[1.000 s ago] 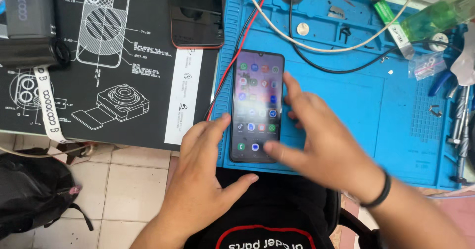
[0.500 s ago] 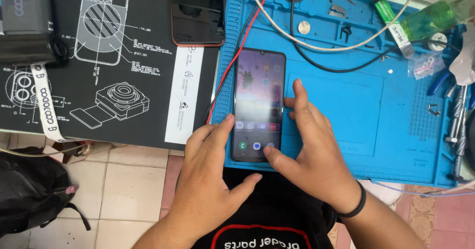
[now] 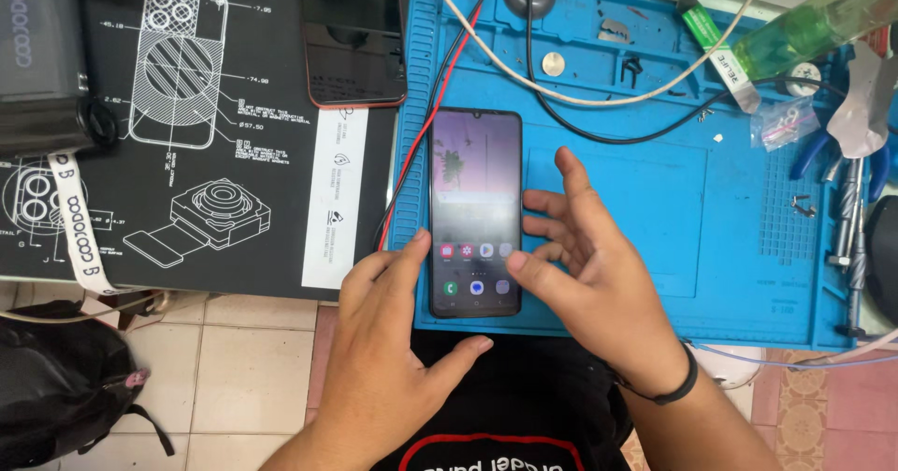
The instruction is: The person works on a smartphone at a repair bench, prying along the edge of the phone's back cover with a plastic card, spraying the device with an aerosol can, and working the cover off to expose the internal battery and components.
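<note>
The lit smartphone (image 3: 475,211) is being steadied by the left hand (image 3: 388,340) and thumbed by the open right hand (image 3: 585,279); nothing is being gripped

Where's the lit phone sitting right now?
In the head view the lit phone lies flat at the left edge of the blue work mat, beside the red and black wires, between the left hand and right hand.

Glossy glass phone (image 3: 475,211) lies on a matt blue rubbery mat (image 3: 645,200).
</note>
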`<action>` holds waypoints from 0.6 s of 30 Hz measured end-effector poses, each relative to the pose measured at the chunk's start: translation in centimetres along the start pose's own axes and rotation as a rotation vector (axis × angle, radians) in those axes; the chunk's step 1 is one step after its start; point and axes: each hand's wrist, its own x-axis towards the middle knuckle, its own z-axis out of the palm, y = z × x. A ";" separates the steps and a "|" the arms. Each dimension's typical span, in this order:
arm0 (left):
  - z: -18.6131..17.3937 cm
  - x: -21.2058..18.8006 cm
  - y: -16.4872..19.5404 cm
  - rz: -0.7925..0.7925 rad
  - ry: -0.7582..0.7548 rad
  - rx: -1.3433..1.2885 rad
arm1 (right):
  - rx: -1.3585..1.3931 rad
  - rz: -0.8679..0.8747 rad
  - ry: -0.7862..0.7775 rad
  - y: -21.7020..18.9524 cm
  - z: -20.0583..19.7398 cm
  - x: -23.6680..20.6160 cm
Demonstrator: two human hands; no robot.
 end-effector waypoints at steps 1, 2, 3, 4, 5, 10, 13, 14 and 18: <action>0.1 0.0 0.0 0.004 0.008 0.003 | 0.030 0.013 -0.004 0.0 -0.1 0.1; 0.2 0.0 -0.1 0.007 0.016 0.006 | 0.060 0.026 -0.008 -0.1 -0.2 0.1; 0.4 0.0 -0.1 0.041 0.034 0.010 | 0.090 0.039 -0.011 -0.1 -0.2 0.2; 0.6 0.0 -0.1 0.077 0.052 0.013 | 0.061 0.053 -0.014 -0.2 -0.3 0.3; 0.7 0.1 -0.1 0.111 0.072 0.015 | 0.031 0.067 -0.018 -0.2 -0.3 0.4; 0.8 0.4 -0.1 0.116 0.101 0.035 | 0.029 0.088 -0.010 -0.2 -0.3 0.7; 0.4 0.4 0.0 0.015 0.048 0.052 | 0.117 0.111 0.012 0.0 -0.5 0.5; 0.3 0.4 0.0 -0.029 0.022 0.058 | 0.147 0.127 0.014 0.0 -0.6 0.4; 0.1 0.4 0.2 0.011 0.041 0.039 | 0.215 0.142 0.025 0.1 -0.9 0.4</action>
